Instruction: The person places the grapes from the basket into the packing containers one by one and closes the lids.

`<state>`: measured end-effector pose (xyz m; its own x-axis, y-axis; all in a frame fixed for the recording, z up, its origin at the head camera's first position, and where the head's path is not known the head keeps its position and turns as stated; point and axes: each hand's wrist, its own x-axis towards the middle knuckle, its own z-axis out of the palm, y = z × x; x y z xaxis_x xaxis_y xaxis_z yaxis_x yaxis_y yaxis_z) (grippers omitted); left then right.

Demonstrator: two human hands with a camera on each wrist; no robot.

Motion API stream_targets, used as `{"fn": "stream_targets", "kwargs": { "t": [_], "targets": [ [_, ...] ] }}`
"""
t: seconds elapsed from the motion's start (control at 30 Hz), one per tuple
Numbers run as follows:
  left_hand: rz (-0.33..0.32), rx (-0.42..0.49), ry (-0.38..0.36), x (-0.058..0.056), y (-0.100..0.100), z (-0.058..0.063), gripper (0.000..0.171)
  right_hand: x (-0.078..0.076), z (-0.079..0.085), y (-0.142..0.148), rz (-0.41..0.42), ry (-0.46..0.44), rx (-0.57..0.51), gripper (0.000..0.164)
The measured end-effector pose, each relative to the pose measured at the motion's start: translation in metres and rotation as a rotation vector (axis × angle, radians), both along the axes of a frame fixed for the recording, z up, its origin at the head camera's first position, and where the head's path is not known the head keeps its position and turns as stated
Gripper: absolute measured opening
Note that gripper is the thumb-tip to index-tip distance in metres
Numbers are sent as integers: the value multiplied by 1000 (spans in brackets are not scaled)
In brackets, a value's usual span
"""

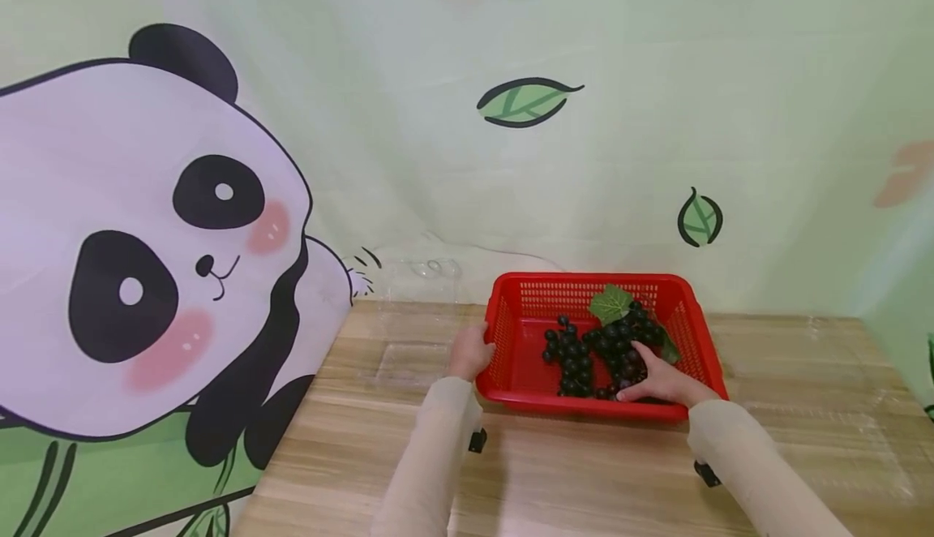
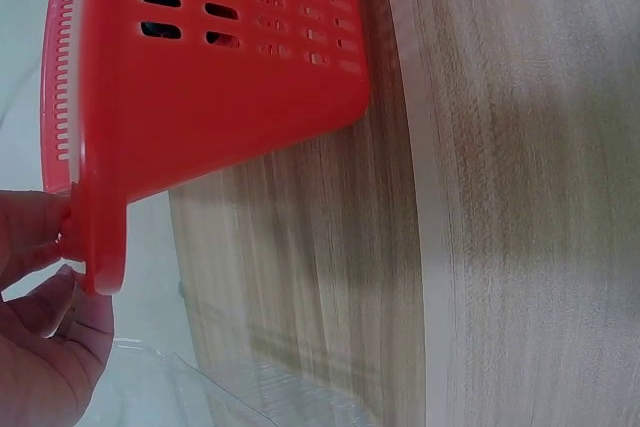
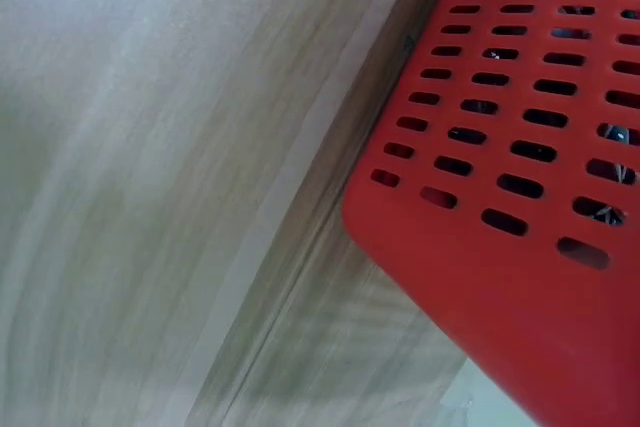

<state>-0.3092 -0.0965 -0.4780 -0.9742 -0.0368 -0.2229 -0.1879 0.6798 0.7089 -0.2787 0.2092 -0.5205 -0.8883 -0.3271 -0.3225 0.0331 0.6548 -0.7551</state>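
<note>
A red plastic basket (image 1: 591,411) sits on the wooden table, with bunches of dark grapes (image 1: 572,358) and a green leaf (image 1: 611,303) inside. My left hand (image 1: 469,352) grips the basket's left rim; the left wrist view shows the fingers and thumb (image 2: 45,312) around the rim's end. Over the right-hand grapes (image 1: 619,342) lies my right hand (image 1: 667,379), its thumb and index finger spread apart and touching them. Its other fingers are hidden. In the right wrist view only the slotted basket wall (image 3: 470,257) shows, not the hand.
A clear plastic container (image 1: 413,363) stands left of the basket, near the wall. More clear plastic (image 1: 832,415) lies on the table (image 1: 584,472) at the right. Behind the table hangs a pale green backdrop (image 1: 409,115) printed with a panda and leaves.
</note>
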Motion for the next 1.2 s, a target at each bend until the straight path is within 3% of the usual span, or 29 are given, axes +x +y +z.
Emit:
{"fn": "stream_targets", "kwargs": {
  "t": [0.17,0.33,0.6,0.83,1.2],
  "targets": [
    [14,13,-10,2,2,-1,41,1,-1,0,-11,-4,-11,107],
    [25,-30,-2,-2,3,-2,43,1,-2,0,-16,7,-17,107],
    [21,-32,-6,-4,2,-3,45,-1,-6,1,-29,61,-19,92],
    [18,-6,-29,-4,2,-3,43,-3,-8,2,-15,64,-36,91],
    [1,-5,2,-1,2,-2,37,-3,-8,4,6,99,-83,79]
  ]
}}
